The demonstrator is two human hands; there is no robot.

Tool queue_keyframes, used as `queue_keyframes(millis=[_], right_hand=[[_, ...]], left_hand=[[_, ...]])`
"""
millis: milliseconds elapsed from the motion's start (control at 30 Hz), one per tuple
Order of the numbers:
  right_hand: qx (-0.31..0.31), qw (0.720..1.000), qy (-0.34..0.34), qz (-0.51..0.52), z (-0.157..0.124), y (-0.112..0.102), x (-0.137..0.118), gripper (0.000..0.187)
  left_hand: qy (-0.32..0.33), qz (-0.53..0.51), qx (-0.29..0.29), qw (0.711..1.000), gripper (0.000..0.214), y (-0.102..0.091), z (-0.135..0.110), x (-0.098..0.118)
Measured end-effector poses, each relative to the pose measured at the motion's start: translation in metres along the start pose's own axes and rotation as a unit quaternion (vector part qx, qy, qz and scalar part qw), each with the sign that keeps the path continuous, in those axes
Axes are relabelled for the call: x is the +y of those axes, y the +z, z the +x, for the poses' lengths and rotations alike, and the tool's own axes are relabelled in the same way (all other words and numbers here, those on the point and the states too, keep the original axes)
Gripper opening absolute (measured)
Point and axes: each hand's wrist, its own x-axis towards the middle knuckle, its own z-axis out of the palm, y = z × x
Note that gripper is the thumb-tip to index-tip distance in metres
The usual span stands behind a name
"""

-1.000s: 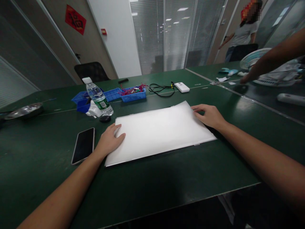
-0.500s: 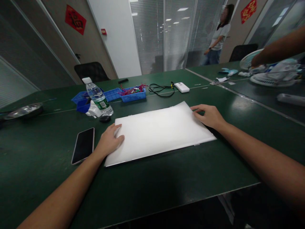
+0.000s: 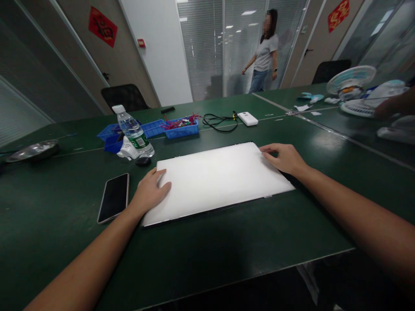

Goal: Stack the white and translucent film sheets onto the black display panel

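Note:
A rectangular white sheet (image 3: 214, 179) lies flat over a thin dark-edged panel (image 3: 207, 211) on the green table. At its left edge rests my left hand (image 3: 149, 190), thumb and forefinger spread apart on the white surface. My right hand (image 3: 283, 157) touches the right edge near the far corner. Its thumb and forefinger have a gap between them; the other fingers are partly hidden. Beside my left wrist is a phone (image 3: 113, 198) with a dark screen.
Beyond the sheet stand a water bottle (image 3: 134, 134), a black mouse (image 3: 143, 161), and a blue tray (image 3: 182, 132) of coloured wires. A black cable (image 3: 220, 123) lies by a white box (image 3: 247, 119). Fan parts (image 3: 356, 108) and another person's blurred arm (image 3: 397, 103) are at right.
The sheet's far right corner, raised before, has come down flat. My hands have barely moved. In the background a person has walked left, and the co-worker's arm at right has moved lower.

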Motion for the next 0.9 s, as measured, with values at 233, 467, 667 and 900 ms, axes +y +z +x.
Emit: queue_keyframes(millis=[233,467,667,900], right_hand=[[-0.021,0.998,-0.058,-0.027,-0.002,-0.003,-0.005,0.037],[-0.105,0.969,-0.223,0.014,-0.007,-0.003,-0.037,0.04],[-0.178,0.934,-0.305,0.046,-0.02,0.003,-0.064,0.076],[-0.243,0.899,-0.357,0.071,-0.037,0.026,-0.087,0.099]], left_hand=[[0.007,0.013,0.001,1.0,0.077,0.002,0.0,0.0],[0.007,0.022,0.007,1.0,0.074,0.004,-0.001,0.002],[-0.005,0.029,-0.003,1.0,0.077,0.003,-0.004,0.006],[-0.001,0.027,-0.004,1.0,0.076,0.002,-0.003,0.005]])
